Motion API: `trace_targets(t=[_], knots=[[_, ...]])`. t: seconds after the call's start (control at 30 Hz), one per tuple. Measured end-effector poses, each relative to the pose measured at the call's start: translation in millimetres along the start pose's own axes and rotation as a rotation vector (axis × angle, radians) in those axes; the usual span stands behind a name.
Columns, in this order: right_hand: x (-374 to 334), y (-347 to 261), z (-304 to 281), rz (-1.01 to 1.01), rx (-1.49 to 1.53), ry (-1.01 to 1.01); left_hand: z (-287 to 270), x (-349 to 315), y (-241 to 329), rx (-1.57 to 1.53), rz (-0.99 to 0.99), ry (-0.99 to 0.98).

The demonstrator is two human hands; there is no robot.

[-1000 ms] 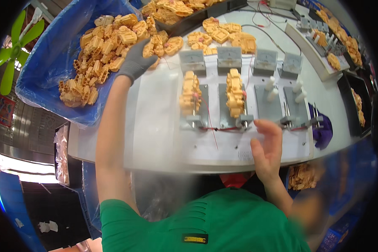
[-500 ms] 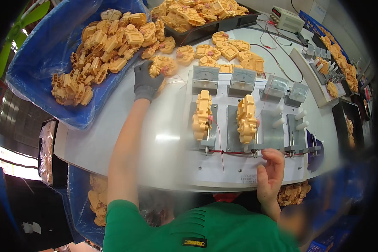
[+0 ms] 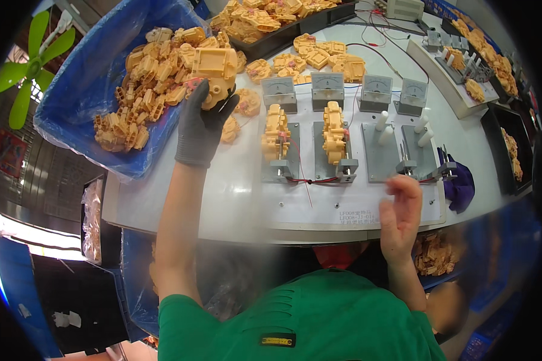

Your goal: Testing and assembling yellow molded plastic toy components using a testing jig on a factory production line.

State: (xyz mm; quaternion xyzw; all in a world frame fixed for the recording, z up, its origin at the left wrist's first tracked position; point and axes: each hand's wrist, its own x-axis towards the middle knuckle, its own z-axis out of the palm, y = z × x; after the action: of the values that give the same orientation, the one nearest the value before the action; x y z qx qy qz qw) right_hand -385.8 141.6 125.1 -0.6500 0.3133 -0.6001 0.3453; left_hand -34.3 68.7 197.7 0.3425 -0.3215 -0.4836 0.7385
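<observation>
At my far left a green fan (image 3: 35,67) stands near a red poster (image 3: 9,153), whose print is too small to make out. Next comes a blue bin (image 3: 63,114), lined with clear plastic and heaped with yellow casings (image 3: 144,90). My gloved left hand (image 3: 208,99) grasps the lower end of one yellow plastic casing (image 3: 215,63), raised in front of the bin's right side, above the white bench (image 3: 162,201). A small yellow label (image 3: 277,340) with dark lettering sits on the back of my green shirt (image 3: 235,331). Two more casings stand upright on grey fixtures, the left one (image 3: 276,129) and the right one (image 3: 334,132), each in front of a dial meter (image 3: 327,87) with a printed scale. Behind the meters, loose casings (image 3: 346,66) lie on the bench before a black tray (image 3: 307,25). Dark printed characters (image 3: 358,215) run along the front of the white board. My bare right hand (image 3: 401,210) hovers near them, fingers half curled, holding nothing. White pegs (image 3: 386,133) stand behind it, and a purple cloth (image 3: 462,186) hangs at the board's right edge.
</observation>
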Motion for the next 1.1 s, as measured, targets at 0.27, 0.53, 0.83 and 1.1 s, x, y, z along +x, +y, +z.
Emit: trace_targets(t=[0.27,0.53,0.83,1.1], knots=[[4.8,-5.2,-47.7,0.130,-0.222,0.173,80.4,-14.8,2.7,-0.302,-0.467,-0.360],[8.2,5.0,-44.3,0.100,-0.151,0.057,133.7,-5.6,-23.8,-0.312,-0.809,-0.409],[7.7,14.8,-53.0,-0.058,-0.119,-0.015,187.2,-13.8,-56.6,0.765,-0.137,-0.237],[6.3,11.4,-53.4,-0.102,-0.128,-0.005,194.2,-30.9,-105.3,1.375,0.220,-0.512]])
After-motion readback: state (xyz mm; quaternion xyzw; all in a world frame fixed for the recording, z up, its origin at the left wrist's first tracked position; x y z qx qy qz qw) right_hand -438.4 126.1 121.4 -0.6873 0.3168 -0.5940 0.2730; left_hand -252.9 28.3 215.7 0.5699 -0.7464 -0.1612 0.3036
